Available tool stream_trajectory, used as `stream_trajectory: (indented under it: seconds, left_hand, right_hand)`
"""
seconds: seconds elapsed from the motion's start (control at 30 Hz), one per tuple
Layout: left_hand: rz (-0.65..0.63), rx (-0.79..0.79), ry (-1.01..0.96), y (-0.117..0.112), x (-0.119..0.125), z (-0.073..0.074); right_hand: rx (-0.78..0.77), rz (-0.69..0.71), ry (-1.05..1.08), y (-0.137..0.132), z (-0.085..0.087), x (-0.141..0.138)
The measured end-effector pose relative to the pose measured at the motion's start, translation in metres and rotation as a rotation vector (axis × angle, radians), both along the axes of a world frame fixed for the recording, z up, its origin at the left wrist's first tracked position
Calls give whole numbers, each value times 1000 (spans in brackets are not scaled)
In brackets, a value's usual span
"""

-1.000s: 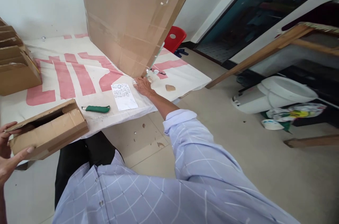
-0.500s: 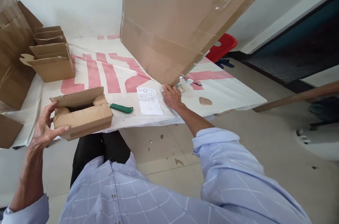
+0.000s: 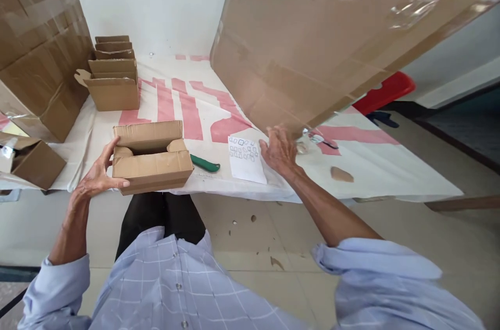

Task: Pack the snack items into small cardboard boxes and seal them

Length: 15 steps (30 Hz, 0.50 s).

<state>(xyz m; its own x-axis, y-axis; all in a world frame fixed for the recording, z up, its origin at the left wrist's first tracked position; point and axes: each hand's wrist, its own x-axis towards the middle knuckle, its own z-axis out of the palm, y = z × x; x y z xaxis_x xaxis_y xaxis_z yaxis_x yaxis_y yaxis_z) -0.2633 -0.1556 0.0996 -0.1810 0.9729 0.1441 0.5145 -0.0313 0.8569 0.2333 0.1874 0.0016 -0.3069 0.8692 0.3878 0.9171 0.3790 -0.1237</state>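
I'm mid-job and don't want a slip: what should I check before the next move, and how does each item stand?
1. Left hand gripping the small box: ok, at its left end.
2. Small box open on top: ok, flaps apart.
3. Right hand free: cannot tell, its palm is hidden.
4. Drawings on the paper uncovered: ok.
5. Blade of the green cutter retracted: cannot tell, that end is hidden.
6. Floor free of scraps: not ok, bits lie there.

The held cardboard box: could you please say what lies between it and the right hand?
From the cardboard box to the right hand, the head view shows a green utility knife, then a white paper sheet.
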Motion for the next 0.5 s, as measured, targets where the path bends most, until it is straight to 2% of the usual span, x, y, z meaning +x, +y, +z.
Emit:
stream_trajectory:
  seconds: [0.13,0.3,0.4,0.5]
  left_hand:
    - [-13,-19,-35,-4,0,-8]
    - [-53,1,-63,-8,0,-22]
    - [-63,13,-104,-7,-1,-34]
    - [-68,30,-144,-7,-1,-46]
  right_hand:
    - [1,295,200,-44,39,-72]
    - [15,835,356,-126,81,-164]
    - [-40,1014,308,-156,89,-196]
    - [-81,1065,236,-166,84,-210]
